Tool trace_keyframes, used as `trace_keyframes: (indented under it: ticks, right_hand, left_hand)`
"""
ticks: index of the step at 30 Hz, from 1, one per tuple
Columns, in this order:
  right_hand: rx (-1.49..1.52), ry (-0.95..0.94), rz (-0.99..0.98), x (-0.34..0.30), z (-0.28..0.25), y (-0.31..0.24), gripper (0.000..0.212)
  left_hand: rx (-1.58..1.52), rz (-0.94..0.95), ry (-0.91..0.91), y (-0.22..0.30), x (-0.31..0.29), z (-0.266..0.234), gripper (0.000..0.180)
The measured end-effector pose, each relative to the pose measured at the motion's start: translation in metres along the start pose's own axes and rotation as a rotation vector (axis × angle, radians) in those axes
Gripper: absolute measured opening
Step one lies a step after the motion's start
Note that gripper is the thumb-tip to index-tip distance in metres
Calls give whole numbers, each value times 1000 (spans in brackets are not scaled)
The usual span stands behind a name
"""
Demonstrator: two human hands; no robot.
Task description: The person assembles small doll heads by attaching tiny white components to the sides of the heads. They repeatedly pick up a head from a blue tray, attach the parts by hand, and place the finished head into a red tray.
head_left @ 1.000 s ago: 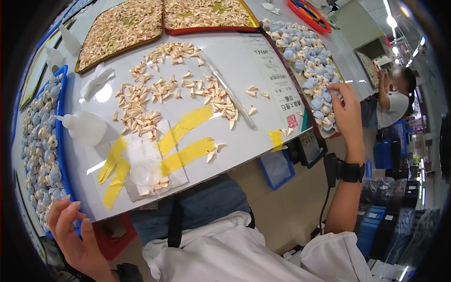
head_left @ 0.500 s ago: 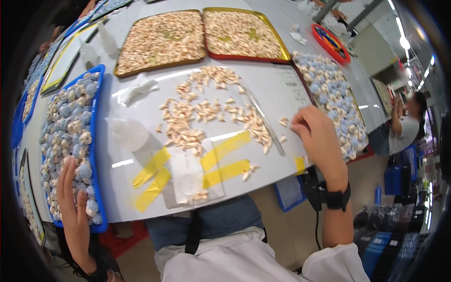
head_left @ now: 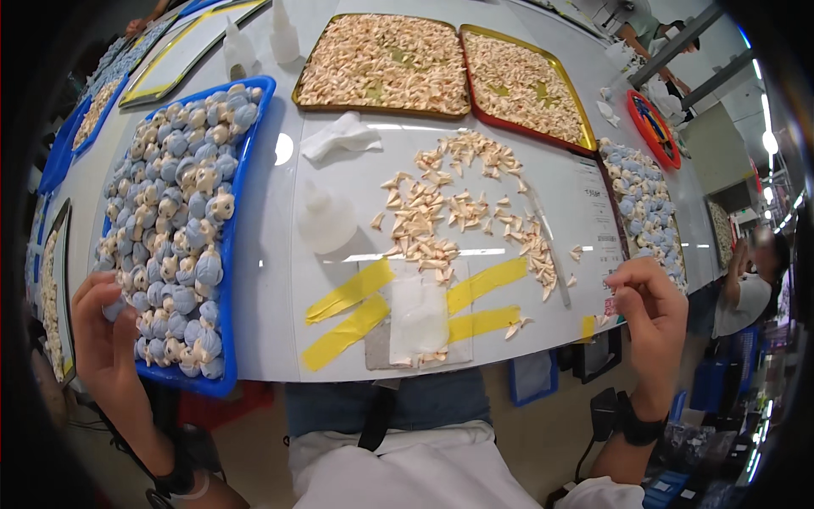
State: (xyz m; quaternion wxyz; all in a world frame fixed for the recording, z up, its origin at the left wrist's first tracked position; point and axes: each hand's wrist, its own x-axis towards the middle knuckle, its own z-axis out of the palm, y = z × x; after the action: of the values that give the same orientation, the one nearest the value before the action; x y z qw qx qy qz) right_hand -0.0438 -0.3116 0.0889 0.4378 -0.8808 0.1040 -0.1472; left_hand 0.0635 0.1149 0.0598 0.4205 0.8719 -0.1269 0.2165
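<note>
My left hand (head_left: 106, 327) is curled at the near left edge of a blue tray (head_left: 229, 331) filled with small blue-and-cream figurines (head_left: 174, 246). Between its thumb and fingertips shows a rounded blue figurine (head_left: 113, 309). My right hand (head_left: 651, 305) hovers over the table's right front edge, fingers bent in a pinch; whatever lies between the fingertips is hidden. Close by its fingertips are a few loose cream pieces. A larger scatter of small, pointed cream pieces (head_left: 415, 216) covers the middle of the table, beside a thin clear rod (head_left: 547, 233).
Two shallow trays (head_left: 469, 76) of cream pieces stand at the back. A white squeeze bottle (head_left: 326, 222), a crumpled tissue (head_left: 343, 137) and a white pad (head_left: 417, 318) between yellow tape strips (head_left: 348, 327) lie nearer. Right are another figurine tray (head_left: 640, 195) and a red basket (head_left: 653, 127).
The head view has turned left, so the table appears shifted right. My left hand went from lying over the figurines to curling around one. The right hand moved nearer the front edge, away from the loose pieces.
</note>
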Motion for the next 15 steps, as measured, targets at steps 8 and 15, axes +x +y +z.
trace_keyframes:
  ticks: [8,15]
  right_hand:
    - [238,-101,-38,2,48,-26,14]
    - [213,-77,-21,11,82,-45,9]
  left_hand:
    - [-680,-88,-39,42,-49,42,43]
    - [-1050,-626,-193,78,-66,73,45]
